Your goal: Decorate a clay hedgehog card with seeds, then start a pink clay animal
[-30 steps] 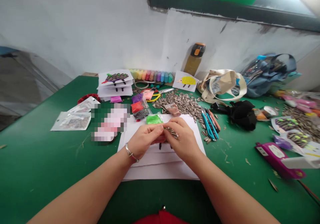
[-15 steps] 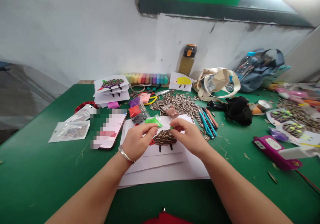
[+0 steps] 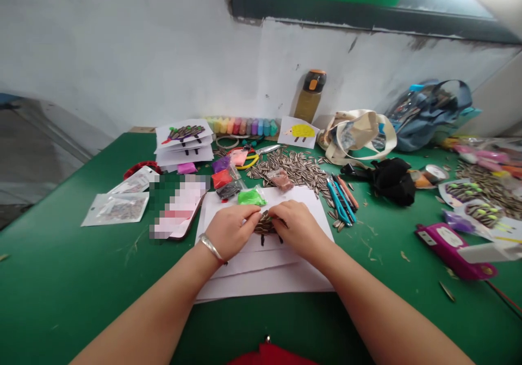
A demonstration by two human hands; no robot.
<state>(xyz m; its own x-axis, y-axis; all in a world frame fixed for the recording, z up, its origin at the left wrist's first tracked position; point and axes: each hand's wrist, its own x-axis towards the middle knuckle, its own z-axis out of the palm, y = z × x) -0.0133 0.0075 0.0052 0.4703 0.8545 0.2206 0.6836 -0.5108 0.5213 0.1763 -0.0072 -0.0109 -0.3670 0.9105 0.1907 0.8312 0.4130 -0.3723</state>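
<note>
A hedgehog picture made of sunflower seeds [image 3: 266,227] with dark legs lies on white paper sheets [image 3: 261,286] before me. My right hand [image 3: 300,228] is closed in a pinch, its fingertips down at the top of the seed body. The small bit of green clay it held is now mostly covered by the fingers. From the other side my left hand [image 3: 232,231] reaches the hedgehog's head end, thumb and fingers closed; whatever is between them is hidden. Just behind the hands is a bag of bright green clay [image 3: 252,196].
Loose sunflower seeds [image 3: 291,166] are heaped behind the paper, with cutters and pens [image 3: 341,199] at right. More clay bags [image 3: 222,178] and a phone [image 3: 183,207] are at left. A magenta glue-gun-like device [image 3: 452,251] lies far right; a bottle [image 3: 310,97] stands by the wall.
Both hands have come down and closer together over the seed hedgehog. My right fingertips, earlier raised with a green clay bit showing, now meet the seeds. The view has shifted slightly.
</note>
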